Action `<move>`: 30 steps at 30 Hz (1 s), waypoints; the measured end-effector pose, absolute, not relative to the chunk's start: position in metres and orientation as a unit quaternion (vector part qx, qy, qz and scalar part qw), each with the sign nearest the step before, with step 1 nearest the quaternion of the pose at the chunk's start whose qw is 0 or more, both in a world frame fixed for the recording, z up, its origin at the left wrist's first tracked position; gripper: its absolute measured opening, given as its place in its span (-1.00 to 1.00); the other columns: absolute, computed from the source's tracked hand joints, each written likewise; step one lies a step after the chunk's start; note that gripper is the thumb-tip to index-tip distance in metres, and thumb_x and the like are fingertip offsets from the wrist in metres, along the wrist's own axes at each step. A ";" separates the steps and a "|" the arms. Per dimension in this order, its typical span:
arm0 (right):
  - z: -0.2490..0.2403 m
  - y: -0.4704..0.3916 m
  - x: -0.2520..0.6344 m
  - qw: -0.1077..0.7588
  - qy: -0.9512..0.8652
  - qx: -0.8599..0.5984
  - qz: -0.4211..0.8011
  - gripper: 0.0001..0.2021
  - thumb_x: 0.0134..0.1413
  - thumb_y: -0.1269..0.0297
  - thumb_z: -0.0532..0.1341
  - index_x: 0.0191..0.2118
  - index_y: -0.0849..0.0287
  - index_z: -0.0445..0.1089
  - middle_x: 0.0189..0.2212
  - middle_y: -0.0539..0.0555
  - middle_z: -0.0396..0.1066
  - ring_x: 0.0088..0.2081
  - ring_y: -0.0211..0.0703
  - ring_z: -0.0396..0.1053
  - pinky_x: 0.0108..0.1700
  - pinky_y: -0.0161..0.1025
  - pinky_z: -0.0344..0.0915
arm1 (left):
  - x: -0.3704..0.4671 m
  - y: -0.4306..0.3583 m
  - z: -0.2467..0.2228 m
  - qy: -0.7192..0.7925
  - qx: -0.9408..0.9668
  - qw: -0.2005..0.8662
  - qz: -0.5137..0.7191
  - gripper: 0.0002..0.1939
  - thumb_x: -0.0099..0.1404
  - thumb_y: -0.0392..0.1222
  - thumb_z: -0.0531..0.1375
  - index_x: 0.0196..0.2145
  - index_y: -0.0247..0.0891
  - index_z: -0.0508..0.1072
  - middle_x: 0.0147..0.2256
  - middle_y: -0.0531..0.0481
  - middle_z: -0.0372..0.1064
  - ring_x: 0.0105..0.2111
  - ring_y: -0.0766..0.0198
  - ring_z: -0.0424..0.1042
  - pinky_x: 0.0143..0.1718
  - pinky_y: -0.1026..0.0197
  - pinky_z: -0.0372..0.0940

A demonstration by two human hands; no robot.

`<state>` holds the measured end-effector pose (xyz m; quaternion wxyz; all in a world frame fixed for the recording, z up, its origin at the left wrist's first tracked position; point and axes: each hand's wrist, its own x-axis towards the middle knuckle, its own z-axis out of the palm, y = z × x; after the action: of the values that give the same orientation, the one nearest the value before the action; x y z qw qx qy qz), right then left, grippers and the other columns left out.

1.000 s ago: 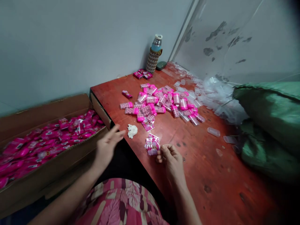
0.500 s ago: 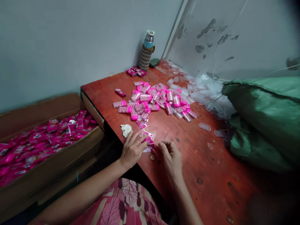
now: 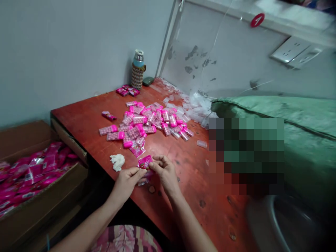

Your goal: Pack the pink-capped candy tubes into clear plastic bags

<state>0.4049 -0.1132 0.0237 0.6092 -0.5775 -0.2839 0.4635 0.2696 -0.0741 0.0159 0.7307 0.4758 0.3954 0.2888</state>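
Between my two hands is a small flat pink printed label (image 3: 145,161), raised just over the red tabletop (image 3: 94,140). My left hand (image 3: 128,182) pinches its lower left edge between thumb and finger. At its right side, the thumb and fingers of my right hand (image 3: 166,175) are closed on it. Other pink labels (image 3: 137,149) lie just beyond, at the near edge of a pile of clear bottles (image 3: 136,131) with pink caps, filled with small pink balls. A crumpled white tissue (image 3: 117,162) rests left of my left hand.
A cardboard box (image 3: 44,196) full of pink packets stands lower left, beside the table. Clear empty containers (image 3: 194,105) are heaped behind the bottles. A green sack (image 3: 301,147) and a grey bin (image 3: 273,220) are on the right. A flask (image 3: 138,71) stands at the back.
My left hand, earlier spread low over the labels, now pinches one. The right hand has come in to grip that label too. The view has turned to the right.
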 end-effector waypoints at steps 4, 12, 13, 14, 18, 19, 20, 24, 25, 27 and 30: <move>0.024 -0.098 0.444 0.493 -0.411 -0.688 0.340 -0.81 -0.08 0.17 0.21 -0.38 0.19 0.35 -0.53 -0.02 0.40 -0.50 -0.25 0.32 -0.42 -0.33 0.22 | 0.271 -0.070 0.014 0.419 0.403 0.766 0.274 -0.79 -0.02 -0.10 0.30 -0.52 -0.34 0.53 -0.51 -0.05 0.45 -0.48 0.25 0.43 -0.33 0.22 0.35; 0.023 -0.047 0.588 0.320 -0.407 -0.853 0.064 -0.79 0.00 0.27 0.09 -0.29 0.24 0.41 -0.23 0.26 0.40 -0.10 0.05 0.25 -0.11 -0.14 0.09 | 0.269 -0.068 0.023 0.455 0.322 0.784 0.273 -0.79 -0.10 -0.16 0.35 -0.63 -0.38 0.47 -0.59 -0.01 0.40 -0.55 0.36 0.39 -0.46 0.36 0.33; 0.020 -0.045 0.596 0.309 -0.405 -0.857 0.071 -0.81 -0.02 0.27 0.11 -0.32 0.23 0.41 -0.28 0.25 0.41 -0.12 0.06 0.27 -0.13 -0.15 0.09 | 0.269 -0.067 0.024 0.455 0.304 0.789 0.279 -0.79 -0.10 -0.17 0.35 -0.64 -0.38 0.45 -0.59 0.00 0.39 -0.56 0.37 0.38 -0.48 0.36 0.33; 0.017 -0.044 0.602 0.300 -0.406 -0.860 0.082 -0.83 -0.05 0.26 0.14 -0.36 0.22 0.42 -0.34 0.21 0.42 -0.17 0.05 0.30 -0.17 -0.16 0.10 | 0.270 -0.066 0.025 0.454 0.286 0.793 0.288 -0.79 -0.10 -0.18 0.35 -0.64 -0.37 0.44 -0.60 0.01 0.39 -0.56 0.37 0.38 -0.49 0.36 0.34; 0.008 -0.055 0.606 0.291 -0.412 -0.853 0.136 -0.81 -0.15 0.16 0.22 -0.53 0.20 0.39 -0.58 0.08 0.38 -0.40 -0.04 0.33 -0.34 -0.23 0.13 | 0.272 -0.061 0.026 0.439 0.211 0.807 0.333 -0.84 -0.04 -0.27 0.32 -0.61 -0.36 0.41 -0.58 0.04 0.37 -0.56 0.37 0.39 -0.50 0.33 0.38; 0.007 -0.060 0.603 0.297 -0.412 -0.849 0.147 -0.78 -0.16 0.14 0.23 -0.56 0.20 0.37 -0.62 0.06 0.36 -0.45 -0.07 0.32 -0.38 -0.24 0.13 | 0.273 -0.059 0.026 0.433 0.194 0.812 0.341 -0.87 -0.01 -0.30 0.30 -0.58 -0.36 0.42 -0.57 0.04 0.38 -0.55 0.37 0.39 -0.48 0.32 0.39; 0.007 -0.066 0.599 0.305 -0.410 -0.845 0.158 -0.75 -0.16 0.11 0.22 -0.57 0.21 0.35 -0.64 0.05 0.34 -0.49 -0.10 0.31 -0.41 -0.26 0.13 | 0.274 -0.058 0.025 0.427 0.181 0.816 0.345 -0.90 0.02 -0.32 0.28 -0.56 -0.36 0.42 -0.55 0.03 0.39 -0.54 0.37 0.40 -0.47 0.30 0.40; 0.013 -0.096 0.564 0.360 -0.403 -0.814 0.212 -0.62 -0.03 -0.04 0.07 -0.42 0.23 0.33 -0.59 0.03 0.35 -0.56 -0.19 0.29 -0.50 -0.30 0.17 | 0.282 -0.057 0.025 0.409 0.142 0.833 0.345 -0.96 0.12 -0.37 0.19 -0.47 -0.40 0.43 -0.51 -0.04 0.43 -0.51 0.32 0.44 -0.45 0.27 0.41; 0.015 -0.104 0.553 0.373 -0.403 -0.804 0.228 -0.60 0.00 -0.06 0.03 -0.38 0.23 0.32 -0.57 0.02 0.35 -0.56 -0.20 0.29 -0.51 -0.31 0.19 | 0.284 -0.057 0.025 0.405 0.130 0.836 0.347 -0.96 0.13 -0.38 0.18 -0.46 -0.40 0.42 -0.50 -0.06 0.44 -0.50 0.30 0.45 -0.44 0.26 0.41; 0.019 -0.118 0.531 0.393 -0.403 -0.785 0.259 -0.57 0.02 -0.08 0.00 -0.31 0.23 0.32 -0.57 0.02 0.35 -0.56 -0.21 0.30 -0.52 -0.32 0.20 | 0.288 -0.058 0.025 0.398 0.106 0.838 0.357 -0.97 0.14 -0.39 0.17 -0.45 -0.39 0.41 -0.48 -0.08 0.45 -0.47 0.27 0.47 -0.42 0.24 0.42; 0.020 -0.136 0.508 0.361 -0.444 -0.779 0.258 -0.59 0.05 -0.05 0.01 -0.27 0.19 0.37 -0.55 0.02 0.36 -0.50 -0.16 0.33 -0.47 -0.30 0.21 | 0.290 -0.058 0.025 0.390 0.085 0.839 0.369 -0.99 0.14 -0.38 0.18 -0.44 -0.38 0.40 -0.48 -0.08 0.46 -0.44 0.23 0.48 -0.39 0.21 0.43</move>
<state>0.5081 -0.1364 0.0203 0.3606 -0.7787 -0.4439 0.2581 0.2903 -0.0584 0.0254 0.8394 0.0851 0.3903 0.3686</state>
